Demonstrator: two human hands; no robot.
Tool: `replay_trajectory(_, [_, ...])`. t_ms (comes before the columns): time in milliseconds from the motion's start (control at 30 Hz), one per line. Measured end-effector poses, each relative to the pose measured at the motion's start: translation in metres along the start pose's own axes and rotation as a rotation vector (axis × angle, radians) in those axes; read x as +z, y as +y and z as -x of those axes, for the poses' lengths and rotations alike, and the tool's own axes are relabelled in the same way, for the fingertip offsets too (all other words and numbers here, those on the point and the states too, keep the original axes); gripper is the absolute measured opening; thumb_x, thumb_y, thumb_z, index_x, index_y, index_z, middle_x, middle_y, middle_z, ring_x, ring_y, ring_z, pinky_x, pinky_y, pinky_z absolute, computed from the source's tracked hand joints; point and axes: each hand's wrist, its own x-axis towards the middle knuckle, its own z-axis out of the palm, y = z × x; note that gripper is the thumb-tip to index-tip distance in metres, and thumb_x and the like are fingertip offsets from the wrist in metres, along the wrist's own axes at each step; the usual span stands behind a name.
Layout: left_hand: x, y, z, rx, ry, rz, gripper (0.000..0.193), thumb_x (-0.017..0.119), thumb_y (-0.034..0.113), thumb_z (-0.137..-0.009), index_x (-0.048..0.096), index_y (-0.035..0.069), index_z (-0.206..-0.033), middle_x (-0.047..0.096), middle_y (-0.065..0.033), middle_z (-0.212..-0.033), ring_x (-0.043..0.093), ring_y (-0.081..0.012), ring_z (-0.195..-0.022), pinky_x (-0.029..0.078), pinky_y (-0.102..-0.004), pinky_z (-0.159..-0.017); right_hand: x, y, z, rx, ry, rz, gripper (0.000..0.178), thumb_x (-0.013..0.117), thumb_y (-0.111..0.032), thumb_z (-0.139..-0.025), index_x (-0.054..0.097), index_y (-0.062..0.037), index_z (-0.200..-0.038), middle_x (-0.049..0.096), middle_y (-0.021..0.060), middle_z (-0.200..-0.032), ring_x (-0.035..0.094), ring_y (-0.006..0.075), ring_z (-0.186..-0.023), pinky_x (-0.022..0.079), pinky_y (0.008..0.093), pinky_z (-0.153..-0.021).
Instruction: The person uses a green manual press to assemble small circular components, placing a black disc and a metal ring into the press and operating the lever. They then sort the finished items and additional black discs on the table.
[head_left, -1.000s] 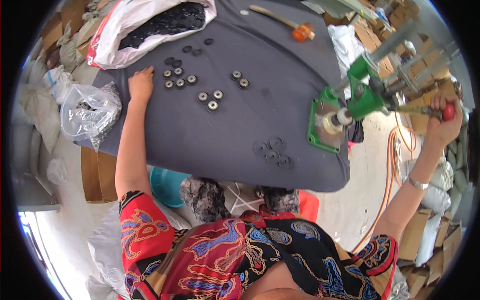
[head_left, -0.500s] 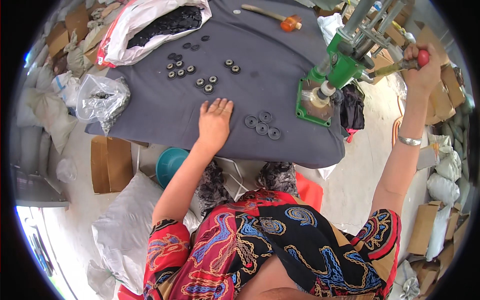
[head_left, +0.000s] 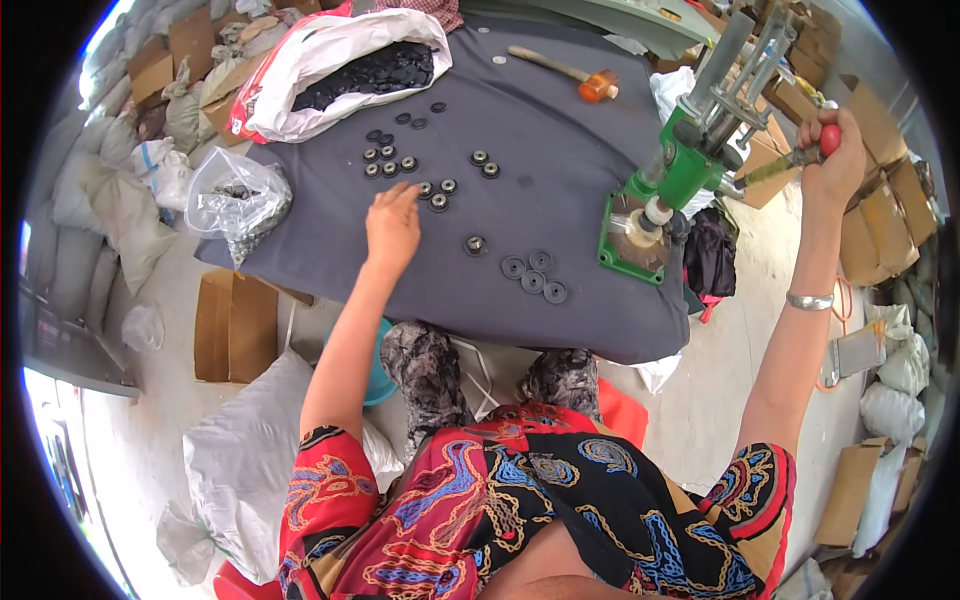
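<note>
Fingers [head_left: 807, 131] of the right hand [head_left: 838, 170] curl around the red-knobbed lever [head_left: 768, 172].

The table [head_left: 590, 315] bears eleven metal-centred wheels [head_left: 475, 244], nine plain black discs [head_left: 532, 282], one mallet [head_left: 597, 87] and one green press [head_left: 680, 150].

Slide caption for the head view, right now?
Right hand on the red-knobbed lever of a green press; left hand beside metal-centred black discs on a grey table.

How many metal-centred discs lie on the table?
11 discs visible: five toward the white bag, three beside the left hand, two farther right, one alone nearer the person. The left hand might hide others.
</note>
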Motion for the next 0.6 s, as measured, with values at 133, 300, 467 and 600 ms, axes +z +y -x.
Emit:
replay_trajectory(133, [0.003, -0.041, -0.041, -0.054, -0.015, -0.089, 0.024, 0.061, 0.004, -0.080, 0.069, 0.004, -0.102, 0.068, -0.0144, -0.105, 0.062, -0.0342, -0.094, 0.051, -0.0426, -0.082, -0.001, 0.007, 0.003, -0.012, -0.032, -0.015, 0.027, 0.053, -0.021, -0.091, 0.054, 0.0031, -0.079, 0.045, 0.0101, -0.061, 0.045, 0.0212, -0.057, 0.038, 0.0327, -0.053])
replay_trajectory(300, [0.043, -0.069, -0.111, -0.009, -0.119, -0.200, 0.024, 0.061, 0.006, -0.079, 0.071, 0.006, -0.101, 0.068, -0.0155, -0.096, 0.063, -0.0328, -0.092, 0.052, -0.0420, -0.080, 0.002, -0.004, 0.011, -0.001, -0.042, 0.030, 0.027, 0.049, -0.021, -0.094, 0.051, 0.0004, -0.078, 0.041, 0.0072, -0.062, 0.043, 0.0192, -0.058, 0.037, 0.0305, -0.057])
replay_trajectory(467, [0.098, -0.090, -0.143, 0.081, -0.273, -0.447, 0.016, 0.057, 0.008, -0.081, 0.071, 0.008, -0.088, 0.069, -0.0126, -0.095, 0.065, -0.0311, -0.089, 0.053, -0.0404, -0.079, -0.002, -0.005, 0.011, 0.015, -0.055, 0.009, 0.027, 0.049, -0.022, -0.095, 0.049, -0.0013, -0.078, 0.039, 0.0060, -0.063, 0.040, 0.0183, -0.059, 0.034, 0.0306, -0.056])
replay_trajectory(600, [0.122, -0.102, -0.155, 0.097, -0.496, -0.559, 0.019, 0.057, 0.007, -0.080, 0.070, 0.007, -0.094, 0.067, -0.0150, -0.098, 0.064, -0.0315, -0.095, 0.053, -0.0403, -0.082, -0.025, -0.002, 0.002, 0.033, -0.194, -0.087, 0.026, 0.048, -0.021, -0.094, 0.049, -0.0017, -0.078, 0.039, 0.0063, -0.065, 0.037, 0.0177, -0.059, 0.032, 0.0307, -0.055])
